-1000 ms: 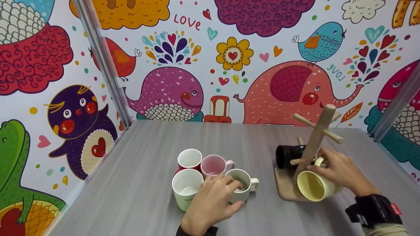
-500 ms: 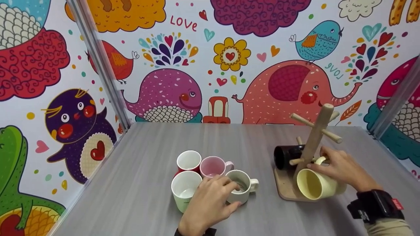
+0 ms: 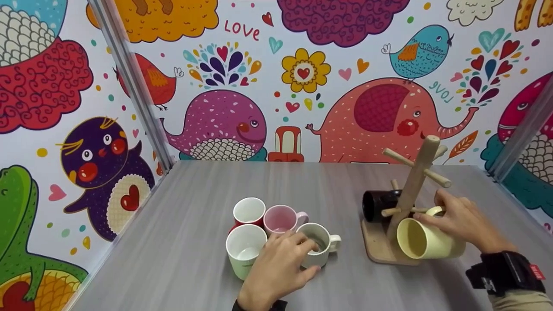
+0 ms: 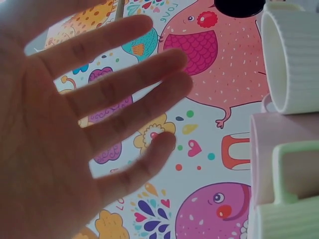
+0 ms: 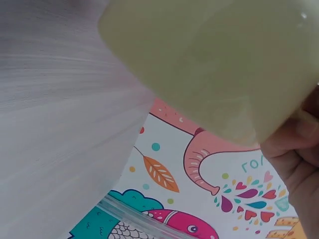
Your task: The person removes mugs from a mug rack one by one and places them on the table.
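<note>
My left hand (image 3: 307, 258) hovers over a cluster of mugs, its straight fingers (image 4: 124, 94) spread and touching the pale grey mug (image 3: 322, 250). Beside that mug stand a pink mug (image 3: 281, 217), a red mug (image 3: 249, 211) and a light green mug (image 3: 244, 249). My right hand (image 3: 433, 216) pinches the handle of a yellow mug (image 3: 430, 245), held on its side close to the right of a wooden mug tree (image 3: 414, 185). From the tree's lower peg hangs a black mug (image 3: 379, 204). The yellow mug (image 5: 214, 64) fills the right wrist view.
The mug tree's wooden base (image 3: 376, 247) sits on a grey table (image 3: 181, 242). Colourful cartoon walls close in the back and both sides, with metal corner posts (image 3: 129, 82). The tree's upper pegs (image 3: 399, 157) carry nothing.
My right hand has carried the yellow mug a little to the right, away from the tree's post. The left hand has stayed over the mugs.
</note>
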{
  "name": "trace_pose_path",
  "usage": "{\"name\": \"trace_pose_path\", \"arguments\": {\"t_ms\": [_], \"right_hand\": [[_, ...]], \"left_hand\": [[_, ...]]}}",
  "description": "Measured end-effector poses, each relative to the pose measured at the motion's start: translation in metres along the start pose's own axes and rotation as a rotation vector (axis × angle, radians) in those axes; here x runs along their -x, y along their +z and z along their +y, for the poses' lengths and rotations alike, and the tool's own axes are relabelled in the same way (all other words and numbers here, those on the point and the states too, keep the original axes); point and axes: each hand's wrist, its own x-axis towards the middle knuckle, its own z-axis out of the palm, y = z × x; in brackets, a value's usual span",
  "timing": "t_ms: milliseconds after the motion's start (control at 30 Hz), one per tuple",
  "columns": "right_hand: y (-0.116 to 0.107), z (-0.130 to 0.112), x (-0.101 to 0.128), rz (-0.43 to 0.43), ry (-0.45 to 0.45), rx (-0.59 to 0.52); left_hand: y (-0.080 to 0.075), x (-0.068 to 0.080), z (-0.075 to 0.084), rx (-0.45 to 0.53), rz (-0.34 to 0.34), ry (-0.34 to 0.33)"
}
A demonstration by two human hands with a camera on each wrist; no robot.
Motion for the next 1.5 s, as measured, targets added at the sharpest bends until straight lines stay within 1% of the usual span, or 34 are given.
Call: {"name": "trace_pose_path", "arguments": {"t_ms": [100,167,333,433,533,667,800,900,1000,1100,1167,1233,1300,1367,1467,1500], "right_hand": [[-0.002,0.000,0.003,-0.022,0.050,-0.021],[-0.001,0.000,0.005,-0.020,0.070,-0.036],[0.004,0.005,0.011,0.076,0.059,-0.077],[0.005,0.007,0.016,0.115,0.075,-0.110],[0.006,0.007,0.021,0.114,0.141,-0.137],[0.007,0.005,0.029,0.097,0.268,-0.213],[0.013,0.002,0.038,0.121,0.365,-0.400],[0.020,0.000,0.044,0.167,0.422,-0.534],[0.028,-0.002,0.048,0.224,0.484,-0.607],[0.033,-0.008,0.053,0.274,0.507,-0.669],[0.035,-0.014,0.055,0.316,0.506,-0.755],[0.036,-0.022,0.058,0.351,0.482,-0.853],[0.038,-0.029,0.061,0.406,0.445,-1.006],[0.038,-0.035,0.063,0.439,0.395,-1.155],[0.037,-0.041,0.065,0.454,0.317,-1.331],[0.037,-0.043,0.065,0.449,0.304,-1.372]], "left_hand": [[-0.001,0.000,0.000,0.002,-0.020,0.001],[-0.001,-0.001,-0.001,0.003,-0.032,0.002],[-0.001,-0.002,-0.002,-0.001,-0.038,0.000],[-0.002,-0.001,-0.002,-0.001,-0.041,-0.004],[-0.002,0.000,-0.002,-0.001,-0.046,-0.007],[-0.003,-0.001,-0.003,-0.011,-0.046,-0.012],[-0.003,0.000,-0.002,-0.012,-0.045,-0.017],[-0.003,0.000,-0.002,-0.013,-0.042,-0.016],[-0.003,0.000,-0.003,-0.018,-0.036,-0.012],[-0.003,0.000,-0.003,-0.023,-0.032,-0.012],[-0.003,0.001,-0.002,-0.025,-0.033,-0.014],[-0.004,0.001,-0.002,-0.023,-0.035,-0.018],[-0.004,0.001,-0.001,-0.021,-0.036,-0.020],[-0.004,0.001,-0.001,-0.022,-0.029,-0.019],[-0.005,0.001,-0.001,-0.029,-0.022,-0.017],[-0.005,0.002,-0.002,-0.030,-0.020,-0.017]]}}
